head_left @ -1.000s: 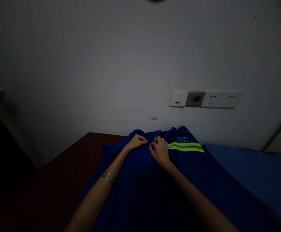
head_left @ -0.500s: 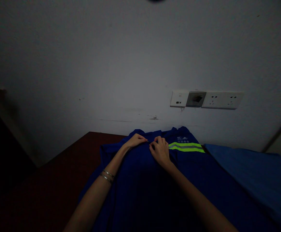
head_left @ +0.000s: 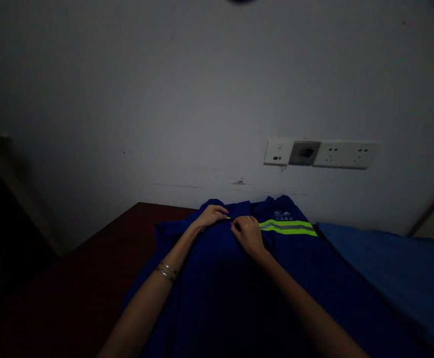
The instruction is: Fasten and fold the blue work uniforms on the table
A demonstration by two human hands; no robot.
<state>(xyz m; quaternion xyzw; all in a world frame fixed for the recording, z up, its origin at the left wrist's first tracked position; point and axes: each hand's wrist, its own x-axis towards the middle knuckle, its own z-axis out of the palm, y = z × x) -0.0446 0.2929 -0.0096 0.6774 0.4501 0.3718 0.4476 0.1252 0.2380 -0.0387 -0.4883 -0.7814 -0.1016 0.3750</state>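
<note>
A dark blue work shirt (head_left: 220,288) with a yellow-green reflective stripe (head_left: 287,227) lies spread on a dark red-brown table (head_left: 90,278), its collar toward the wall. My left hand (head_left: 210,217) and my right hand (head_left: 248,231) rest close together on the shirt's chest just below the collar. Both have their fingers curled and pinched on the cloth at the front opening. Two thin bracelets (head_left: 166,271) circle my left wrist. What the fingertips grip is too small and dark to name beyond the fabric.
A white wall stands right behind the table, with a row of sockets and a switch plate (head_left: 319,153) above the shirt. A lighter blue cloth (head_left: 388,258) lies to the right. Dark furniture stands at the far left.
The hands have barely moved. A sliver of the yellow-green stripe now shows between my fingertips.
</note>
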